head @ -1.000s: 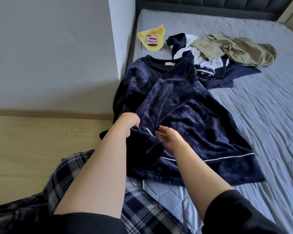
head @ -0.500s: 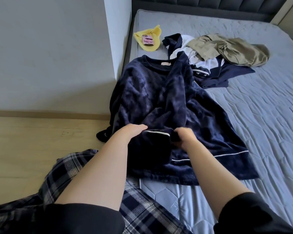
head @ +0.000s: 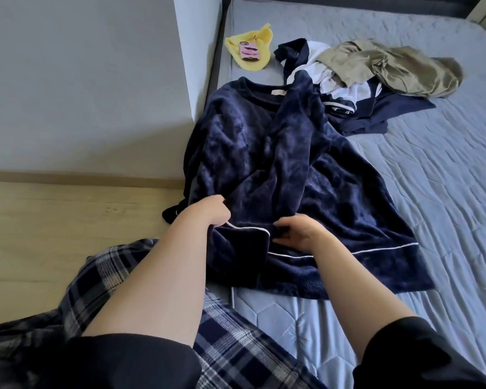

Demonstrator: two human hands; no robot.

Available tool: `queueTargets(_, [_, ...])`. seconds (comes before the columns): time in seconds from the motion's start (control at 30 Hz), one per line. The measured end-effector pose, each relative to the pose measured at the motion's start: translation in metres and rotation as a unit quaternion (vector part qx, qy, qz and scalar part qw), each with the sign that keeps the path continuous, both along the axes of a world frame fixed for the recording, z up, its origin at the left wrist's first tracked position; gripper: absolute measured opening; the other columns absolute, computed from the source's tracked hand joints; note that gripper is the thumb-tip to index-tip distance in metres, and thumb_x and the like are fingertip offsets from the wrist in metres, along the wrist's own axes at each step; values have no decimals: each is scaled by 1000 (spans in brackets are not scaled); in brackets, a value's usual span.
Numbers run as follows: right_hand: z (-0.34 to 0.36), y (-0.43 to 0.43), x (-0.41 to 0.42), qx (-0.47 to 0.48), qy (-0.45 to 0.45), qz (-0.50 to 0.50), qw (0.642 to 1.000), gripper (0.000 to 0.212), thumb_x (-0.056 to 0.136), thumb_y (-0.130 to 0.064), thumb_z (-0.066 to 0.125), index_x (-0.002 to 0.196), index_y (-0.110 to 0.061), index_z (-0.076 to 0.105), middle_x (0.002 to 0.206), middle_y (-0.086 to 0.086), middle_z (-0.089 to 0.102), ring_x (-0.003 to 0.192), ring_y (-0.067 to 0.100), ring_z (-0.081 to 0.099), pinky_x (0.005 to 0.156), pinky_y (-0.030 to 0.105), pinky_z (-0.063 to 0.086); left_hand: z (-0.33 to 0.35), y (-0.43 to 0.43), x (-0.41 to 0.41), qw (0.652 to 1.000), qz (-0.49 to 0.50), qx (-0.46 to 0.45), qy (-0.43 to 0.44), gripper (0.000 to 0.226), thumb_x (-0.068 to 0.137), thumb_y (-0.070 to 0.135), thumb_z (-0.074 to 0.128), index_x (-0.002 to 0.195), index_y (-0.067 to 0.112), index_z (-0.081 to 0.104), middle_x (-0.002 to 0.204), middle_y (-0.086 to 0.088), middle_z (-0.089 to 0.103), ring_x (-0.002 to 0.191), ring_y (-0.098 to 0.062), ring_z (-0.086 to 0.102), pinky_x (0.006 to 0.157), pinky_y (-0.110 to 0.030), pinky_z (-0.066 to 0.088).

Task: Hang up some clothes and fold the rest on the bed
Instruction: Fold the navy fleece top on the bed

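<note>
The navy fleece top (head: 334,197) lies flat on the bed (head: 432,192), just beyond both hands, with its neck at the far end. The left hand (head: 212,211) has its fingers curled into the cloth at one corner of the sleeve cuff (head: 242,242). The right hand (head: 300,234) pinches the other corner, so the cuff with its white piping is stretched between them. I judge the step is to fold this sleeve over the body of the top. To do it well, both hands should hold the cuff tight and level, lay it straight across, then smooth it. The pile of clothes (head: 376,68) lies well beyond the right hand.
</note>
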State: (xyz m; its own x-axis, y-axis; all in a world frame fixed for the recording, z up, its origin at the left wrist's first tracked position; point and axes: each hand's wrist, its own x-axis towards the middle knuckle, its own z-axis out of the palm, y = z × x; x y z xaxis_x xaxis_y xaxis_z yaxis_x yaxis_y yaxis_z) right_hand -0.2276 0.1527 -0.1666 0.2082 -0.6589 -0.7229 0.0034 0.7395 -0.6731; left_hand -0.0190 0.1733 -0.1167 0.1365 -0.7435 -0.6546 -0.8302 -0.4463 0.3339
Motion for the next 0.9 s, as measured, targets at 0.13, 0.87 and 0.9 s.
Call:
queueTargets(0.13, [-1, -18, -3, -78, 12, -114, 990, 9, 87, -15, 64, 95, -11, 63, 84, 4, 69, 73, 18, 65, 56, 30, 53, -7, 1, -14, 970, -13, -227, -90, 66, 86, 9, 51, 145, 24, 29, 144, -6, 32, 130, -28, 30, 97, -40, 39])
queueTargets(0.87, [33, -227, -65, -127, 87, -287, 945, 39, 99, -17, 46, 135, -4, 47, 136, 14, 53, 122, 28, 54, 94, 33, 48, -45, -117, -58, 929, 227, -267, 115, 26, 93, 19, 53, 119, 21, 59, 109, -2, 64, 89, -19, 58, 66, -23, 38])
queueTargets(0.9, [36, -234, -76, -140, 110, -317, 932, 40, 99, -18, 45, 136, -4, 46, 139, 14, 50, 123, 26, 52, 92, 29, 48, -47, -120, -58, 922, 249, -271, 123, 25, 94, 20, 54, 118, 21, 59, 110, -3, 64, 85, -17, 56, 64, -22, 37])
